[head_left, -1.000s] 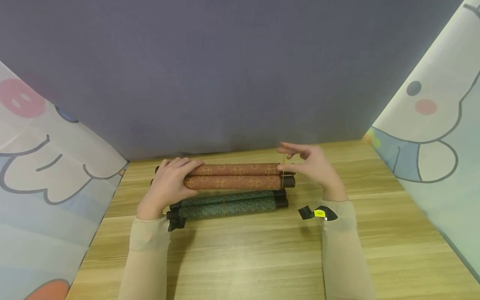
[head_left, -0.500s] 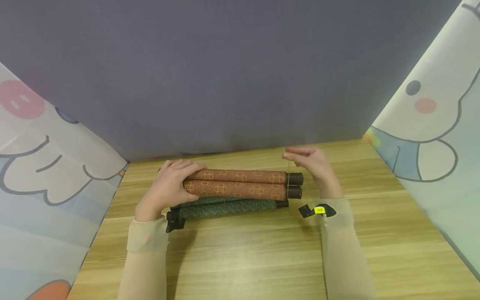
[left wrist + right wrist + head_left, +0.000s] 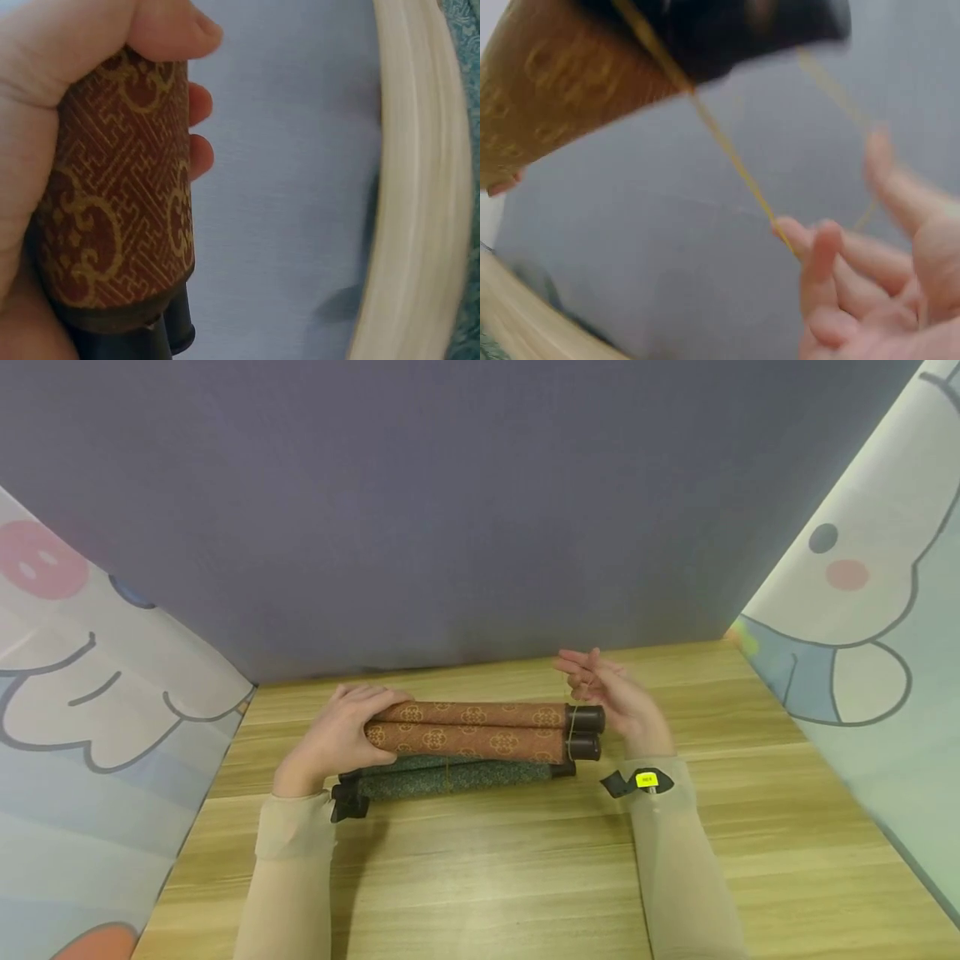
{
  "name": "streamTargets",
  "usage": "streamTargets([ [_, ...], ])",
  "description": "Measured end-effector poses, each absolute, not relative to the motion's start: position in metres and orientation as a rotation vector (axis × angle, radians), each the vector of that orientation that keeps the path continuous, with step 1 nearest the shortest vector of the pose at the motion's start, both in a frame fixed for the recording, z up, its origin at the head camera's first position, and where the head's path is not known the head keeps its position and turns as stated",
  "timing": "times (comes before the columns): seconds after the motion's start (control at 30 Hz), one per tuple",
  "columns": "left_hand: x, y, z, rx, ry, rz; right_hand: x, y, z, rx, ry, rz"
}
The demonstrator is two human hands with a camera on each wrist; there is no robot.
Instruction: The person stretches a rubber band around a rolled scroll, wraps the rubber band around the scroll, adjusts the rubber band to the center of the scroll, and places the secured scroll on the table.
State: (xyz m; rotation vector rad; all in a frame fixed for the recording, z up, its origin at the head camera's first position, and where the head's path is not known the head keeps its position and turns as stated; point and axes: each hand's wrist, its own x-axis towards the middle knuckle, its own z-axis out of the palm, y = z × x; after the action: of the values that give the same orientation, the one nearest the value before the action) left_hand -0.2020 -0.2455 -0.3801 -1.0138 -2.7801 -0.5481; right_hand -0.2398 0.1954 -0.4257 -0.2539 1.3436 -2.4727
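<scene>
Two rolled scrolls [image 3: 465, 740], covered in reddish-brown fabric with gold patterns and fitted with dark end knobs, lie side by side in my left hand [image 3: 330, 745]. That hand grips them near their left ends, with the thumb on the near side. Around their right ends runs a thin yellow rubber band [image 3: 739, 165]. My right hand [image 3: 622, 700] holds the band stretched away from the dark knobs [image 3: 585, 746], with its fingers [image 3: 821, 262] hooked in the loop. In the left wrist view, the thumb and fingers wrap round the patterned roll [image 3: 120, 202].
Two green patterned scrolls [image 3: 465, 779], with a band round their middle, lie on the wooden table [image 3: 487, 877] just in front of the brown ones. A grey panel [image 3: 480, 527] stands behind the table, and cartoon-printed sheets [image 3: 847, 635] flank it.
The brown scrolls have come nearer and a little right, covering more of the green pair. My right hand has gone from pinching the band above the knobs to spreading it on its fingers.
</scene>
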Motion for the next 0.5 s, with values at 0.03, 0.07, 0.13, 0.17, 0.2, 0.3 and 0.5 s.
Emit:
streamTargets([
  [0.03, -0.204, -0.247, -0.382, -1.023, -2.773, -0.576, -0.24, 0.193, -0.427, -0.325, 1.278, -2.478],
  [0.07, -0.205, -0.248, -0.385, -1.031, -2.771, -0.605, -0.24, 0.191, -0.428, -0.392, 1.213, -2.479],
  [0.13, -0.207, -0.251, -0.388, -1.04, -2.772, -0.663, -0.24, 0.185, -0.43, -0.541, 1.13, -2.482],
  [0.17, -0.208, -0.252, -0.39, -1.044, -2.774, -0.693, -0.24, 0.182, -0.43, -0.606, 1.125, -2.488],
  [0.2, -0.209, -0.253, -0.391, -1.048, -2.776, -0.723, -0.24, 0.179, -0.43, -0.656, 1.142, -2.494],
  [0.3, -0.21, -0.255, -0.392, -1.061, -2.778, -0.786, -0.239, 0.171, -0.427, -0.661, 1.192, -2.535],
  [0.5, -0.211, -0.256, -0.393, -1.06, -2.773, -0.83, -0.235, 0.164, -0.421, -0.457, 1.231, -2.537],
])
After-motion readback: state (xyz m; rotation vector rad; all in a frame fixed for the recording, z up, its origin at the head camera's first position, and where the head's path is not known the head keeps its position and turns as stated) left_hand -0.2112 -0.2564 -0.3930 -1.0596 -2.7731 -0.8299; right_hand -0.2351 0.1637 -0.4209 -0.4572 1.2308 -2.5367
